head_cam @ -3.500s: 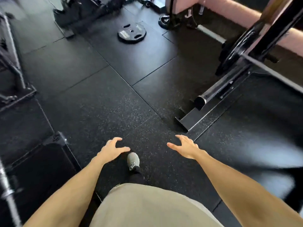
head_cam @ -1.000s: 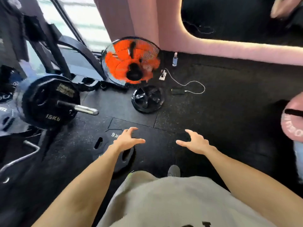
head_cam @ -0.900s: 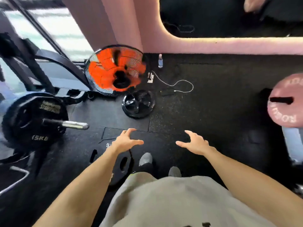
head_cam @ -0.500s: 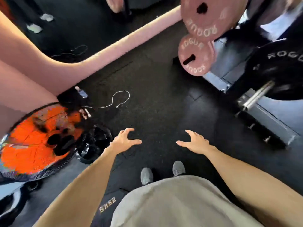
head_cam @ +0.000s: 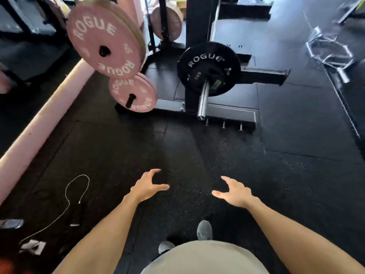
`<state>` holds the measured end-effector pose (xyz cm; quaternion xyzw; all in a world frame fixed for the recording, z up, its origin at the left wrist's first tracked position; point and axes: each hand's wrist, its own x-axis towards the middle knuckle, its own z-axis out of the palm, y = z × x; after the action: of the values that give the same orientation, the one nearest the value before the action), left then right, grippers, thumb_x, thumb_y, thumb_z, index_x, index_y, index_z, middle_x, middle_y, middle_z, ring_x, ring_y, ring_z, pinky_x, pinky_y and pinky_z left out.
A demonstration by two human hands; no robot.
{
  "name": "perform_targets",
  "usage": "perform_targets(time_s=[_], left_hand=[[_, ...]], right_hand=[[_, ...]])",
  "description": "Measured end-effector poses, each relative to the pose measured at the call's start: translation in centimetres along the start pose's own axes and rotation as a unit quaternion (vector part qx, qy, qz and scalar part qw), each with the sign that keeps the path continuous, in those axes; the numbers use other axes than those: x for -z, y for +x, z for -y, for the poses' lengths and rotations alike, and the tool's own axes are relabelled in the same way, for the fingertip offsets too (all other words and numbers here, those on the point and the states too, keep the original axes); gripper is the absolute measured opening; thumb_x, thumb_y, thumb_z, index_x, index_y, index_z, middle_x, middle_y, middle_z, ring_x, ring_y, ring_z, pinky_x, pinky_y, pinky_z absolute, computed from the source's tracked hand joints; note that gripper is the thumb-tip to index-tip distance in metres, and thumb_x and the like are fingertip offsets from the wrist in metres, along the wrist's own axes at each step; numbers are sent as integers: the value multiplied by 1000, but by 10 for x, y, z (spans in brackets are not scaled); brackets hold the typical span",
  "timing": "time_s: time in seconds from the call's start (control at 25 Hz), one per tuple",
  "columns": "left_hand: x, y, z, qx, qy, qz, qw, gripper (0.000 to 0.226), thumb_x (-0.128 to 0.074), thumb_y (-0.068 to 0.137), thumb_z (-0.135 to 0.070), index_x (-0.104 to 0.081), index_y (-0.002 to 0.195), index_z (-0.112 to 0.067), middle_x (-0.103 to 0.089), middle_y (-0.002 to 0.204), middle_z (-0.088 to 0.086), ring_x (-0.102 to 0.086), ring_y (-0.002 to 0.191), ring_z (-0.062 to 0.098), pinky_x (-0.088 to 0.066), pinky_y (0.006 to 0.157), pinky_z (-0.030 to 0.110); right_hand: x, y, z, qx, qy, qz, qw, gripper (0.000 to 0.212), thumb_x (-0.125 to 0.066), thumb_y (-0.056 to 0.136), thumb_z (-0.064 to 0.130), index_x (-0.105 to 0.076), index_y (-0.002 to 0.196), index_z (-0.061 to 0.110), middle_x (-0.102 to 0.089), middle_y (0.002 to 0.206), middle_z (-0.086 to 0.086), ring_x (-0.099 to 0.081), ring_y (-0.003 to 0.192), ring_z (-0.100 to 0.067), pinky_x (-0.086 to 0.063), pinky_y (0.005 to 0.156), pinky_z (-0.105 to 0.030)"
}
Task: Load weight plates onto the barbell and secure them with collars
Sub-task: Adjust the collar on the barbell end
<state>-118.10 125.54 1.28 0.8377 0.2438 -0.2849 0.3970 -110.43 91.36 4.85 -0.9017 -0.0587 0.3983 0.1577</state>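
Observation:
A chrome barbell sleeve [head_cam: 203, 101] points toward me from a black rack, with a black ROGUE plate [head_cam: 209, 64] on it. Against that plate sits a small dark collar [head_cam: 217, 84], too blurred to be sure of. A large pink ROGUE plate [head_cam: 104, 38] and a smaller pink plate [head_cam: 132, 93] hang on storage pegs at the left. My left hand [head_cam: 146, 186] and my right hand [head_cam: 235, 192] are held out in front of me with fingers spread, empty, well short of the barbell.
Black rubber floor tiles [head_cam: 197, 151] lie between me and the rack base [head_cam: 233, 113]. A pink wall edge [head_cam: 39, 127] runs along the left. A white cable [head_cam: 73, 196] lies on the floor at lower left. Chrome bars [head_cam: 329, 50] sit at upper right.
My view has swung right from the orange fan and floor plates to the rack with the loaded barbell, which is nearer and centred. Both hands stay open and empty.

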Motion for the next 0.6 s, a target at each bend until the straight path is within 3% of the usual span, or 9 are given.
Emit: perform_targets(time_s=[0.28,0.44,0.6], left_hand=[[50,33,-79,-62,28,-41,997,97,-65,53,-82,-35,141,-50,-37,152,-4,-42,137,25,-34,112,54],[113,68,-139,-141,28,-105,984,96,-68,56,-79,-39,141,-46,-40,150,-4,-43,136,23,-34,114,49],[179,92,-214,-212,18,-149,966,89,-77,68,-63,-42,144,-34,-41,149,4,-41,137,24,-33,115,43]], right_hand=[[59,22,1,6,17,-56,998,89,-53,83,73,-20,155,33,-27,160,2,-31,144,-25,-25,113,-52],[132,52,34,37,41,-152,987,88,-51,82,75,-19,154,36,-24,161,3,-29,145,-26,-23,116,-52],[224,76,63,57,38,-218,974,90,-48,80,79,-17,154,38,-22,162,1,-25,147,-27,-21,117,-52]])
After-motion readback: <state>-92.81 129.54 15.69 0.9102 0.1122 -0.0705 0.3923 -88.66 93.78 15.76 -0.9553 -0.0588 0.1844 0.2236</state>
